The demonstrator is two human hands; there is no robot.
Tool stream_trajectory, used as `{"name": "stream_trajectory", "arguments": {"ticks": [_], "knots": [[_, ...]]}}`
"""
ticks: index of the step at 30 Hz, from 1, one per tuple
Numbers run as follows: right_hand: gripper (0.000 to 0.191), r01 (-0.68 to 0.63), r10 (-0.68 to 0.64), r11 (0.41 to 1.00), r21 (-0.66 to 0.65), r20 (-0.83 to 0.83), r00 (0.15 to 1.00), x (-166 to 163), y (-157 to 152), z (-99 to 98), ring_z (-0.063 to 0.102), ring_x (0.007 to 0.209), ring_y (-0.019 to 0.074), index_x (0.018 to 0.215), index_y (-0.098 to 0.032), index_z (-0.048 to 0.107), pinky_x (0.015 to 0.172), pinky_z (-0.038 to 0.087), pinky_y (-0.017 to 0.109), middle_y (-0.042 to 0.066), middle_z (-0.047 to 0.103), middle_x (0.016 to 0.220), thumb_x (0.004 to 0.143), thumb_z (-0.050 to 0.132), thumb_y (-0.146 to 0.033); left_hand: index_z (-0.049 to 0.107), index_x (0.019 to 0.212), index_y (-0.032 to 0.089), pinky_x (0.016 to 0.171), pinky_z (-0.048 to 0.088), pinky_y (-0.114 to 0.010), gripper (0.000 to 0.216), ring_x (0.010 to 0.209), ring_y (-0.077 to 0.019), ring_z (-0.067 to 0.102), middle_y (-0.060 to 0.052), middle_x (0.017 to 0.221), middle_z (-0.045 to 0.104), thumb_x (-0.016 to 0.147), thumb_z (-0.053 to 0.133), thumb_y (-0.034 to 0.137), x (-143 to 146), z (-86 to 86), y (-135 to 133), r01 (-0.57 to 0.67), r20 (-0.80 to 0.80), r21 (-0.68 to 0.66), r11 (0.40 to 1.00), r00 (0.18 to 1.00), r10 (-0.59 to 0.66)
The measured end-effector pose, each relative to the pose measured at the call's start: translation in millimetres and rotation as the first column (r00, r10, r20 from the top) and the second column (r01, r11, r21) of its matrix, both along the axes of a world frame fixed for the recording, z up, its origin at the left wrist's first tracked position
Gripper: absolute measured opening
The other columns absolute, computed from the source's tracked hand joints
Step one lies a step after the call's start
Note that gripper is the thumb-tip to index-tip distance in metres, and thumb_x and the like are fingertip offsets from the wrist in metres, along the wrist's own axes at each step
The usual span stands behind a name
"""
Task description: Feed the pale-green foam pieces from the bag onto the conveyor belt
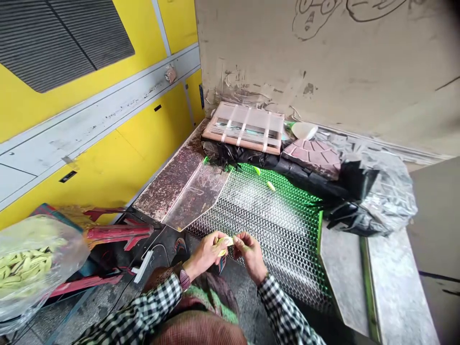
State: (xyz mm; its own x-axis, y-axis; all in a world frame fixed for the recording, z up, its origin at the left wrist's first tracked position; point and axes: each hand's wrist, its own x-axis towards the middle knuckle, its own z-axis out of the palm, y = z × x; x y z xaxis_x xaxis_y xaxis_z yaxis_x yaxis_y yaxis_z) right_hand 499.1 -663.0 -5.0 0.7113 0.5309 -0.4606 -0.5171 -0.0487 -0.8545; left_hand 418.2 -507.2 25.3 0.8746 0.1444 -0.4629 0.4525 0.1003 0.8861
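Over the near end of a metal mesh conveyor belt (251,215), my hands come close together. My left hand (204,256) is closed around a small pale yellow piece (225,241), with a second yellow edge (222,252) showing beneath it. The fingertips of my right hand (249,253) pinch the right end of the same piece. Its exact kind is too small to make out. Farther up the belt lie two loose yellow-green oval pieces (270,186) (257,170), near the black-wrapped opening.
A clear plastic bag (68,239) full of similar pale yellow pieces stands at the left, beside red metal bars (118,232). Metal side plates (197,196) flank the belt. Behind it sits a wooden frame (247,127) with white straps, before a yellow machine panel (143,139).
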Motion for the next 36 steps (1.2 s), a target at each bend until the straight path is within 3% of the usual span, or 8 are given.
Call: {"name": "stream_trajectory", "arguments": {"ticks": [4, 8, 12, 16, 19, 24, 32, 36], "knots": [[0.045, 0.139, -0.138, 0.988, -0.073, 0.018, 0.990, 2, 1, -4.5, 0.054, 0.054, 0.0148, 0.081, -0.022, 0.056, 0.050, 0.046, 0.028, -0.003, 0.058, 0.065, 0.078, 0.074, -0.063, 0.060, 0.107, 0.016, 0.045, 0.033, -0.019, 0.046, 0.045, -0.0067, 0.047, 0.000, 0.073, 0.065, 0.092, 0.056, 0.059, 1, -9.1, -4, -0.170, -0.040, -0.015, 0.985, 0.985, 0.169], [0.037, 0.223, -0.101, 0.930, -0.293, 0.378, 0.920, 14, -11, -20.8, 0.061, 0.065, 0.0196, 0.093, -0.022, 0.060, 0.057, 0.049, 0.031, 0.002, 0.065, 0.078, 0.092, 0.059, -0.059, 0.058, 0.107, 0.016, 0.041, 0.026, -0.018, 0.047, 0.043, -0.0057, 0.045, 0.002, 0.070, 0.063, 0.087, 0.063, 0.059, 2, -9.2, -2, -0.284, -0.117, -0.078, 0.956, 0.955, 0.274], [0.029, 0.304, 0.188, 0.849, -0.432, 0.785, 0.591, 27, -35, -37.5, 0.061, 0.075, 0.0214, 0.092, -0.021, 0.064, 0.069, 0.047, 0.035, 0.007, 0.069, 0.085, 0.102, 0.046, -0.043, 0.056, 0.108, 0.016, 0.038, 0.020, -0.018, 0.053, 0.040, -0.0056, 0.043, 0.003, 0.067, 0.062, 0.083, 0.063, 0.063, 0, -8.4, -3, -0.301, -0.159, -0.198, 0.933, 0.949, 0.272], [0.026, 0.240, 0.353, 0.852, -0.466, 0.848, 0.395, 21, -48, -31.3, 0.062, 0.092, 0.0248, 0.096, -0.022, 0.067, 0.083, 0.047, 0.040, 0.011, 0.072, 0.104, 0.104, 0.044, -0.031, 0.056, 0.112, 0.016, 0.036, 0.019, -0.018, 0.055, 0.040, -0.0049, 0.044, 0.003, 0.070, 0.062, 0.084, 0.063, 0.063, 0, -5.0, -3, -0.272, -0.147, -0.254, 0.928, 0.959, 0.240], [0.024, 0.230, 0.229, 0.884, -0.406, 0.806, 0.546, 6, -41, -10.8, 0.062, 0.102, 0.0271, 0.106, -0.022, 0.067, 0.090, 0.048, 0.042, 0.012, 0.070, 0.114, 0.102, 0.049, -0.037, 0.057, 0.113, 0.016, 0.036, 0.020, -0.018, 0.054, 0.040, -0.0045, 0.045, 0.003, 0.071, 0.062, 0.085, 0.064, 0.062, 1, 1.7, -6, -0.194, -0.118, -0.276, 0.941, 0.979, 0.167], [0.036, 0.029, 0.065, 0.978, -0.206, 0.436, 0.897, -5, -22, 4.6, 0.060, 0.075, 0.0207, 0.094, -0.021, 0.066, 0.067, 0.048, 0.031, 0.004, 0.068, 0.085, 0.096, 0.058, -0.057, 0.056, 0.117, 0.015, 0.036, 0.021, -0.018, 0.055, 0.040, -0.0046, 0.045, 0.002, 0.073, 0.062, 0.089, 0.060, 0.062, 4, 6.7, -14, -0.104, -0.097, -0.300, 0.948, 0.992, 0.079], [0.043, 0.270, 0.234, 0.796, -0.542, 0.687, 0.688, 28, -35, 7.1, 0.054, 0.068, 0.0204, 0.090, -0.020, 0.066, 0.058, 0.038, 0.030, 0.008, 0.065, 0.084, 0.096, 0.049, -0.060, 0.044, 0.138, 0.014, 0.046, 0.035, -0.022, 0.058, 0.041, -0.0078, 0.044, 0.004, 0.068, 0.061, 0.094, 0.054, 0.051, -1, 5.4, -13, -0.020, -0.114, -0.063, 0.998, 0.993, 0.013], [0.034, -0.175, 0.353, 0.918, -0.355, 0.537, 0.766, 16, -21, 38.0, 0.062, 0.080, 0.0209, 0.101, -0.022, 0.068, 0.068, 0.047, 0.031, 0.007, 0.069, 0.094, 0.099, 0.054, -0.053, 0.051, 0.135, 0.016, 0.064, 0.043, -0.027, 0.046, 0.065, -0.0170, 0.062, -0.003, 0.078, 0.067, 0.091, 0.057, 0.030, -1, 11.6, -17, 0.180, -0.087, 0.298, 0.937, 0.983, -0.161]]}}
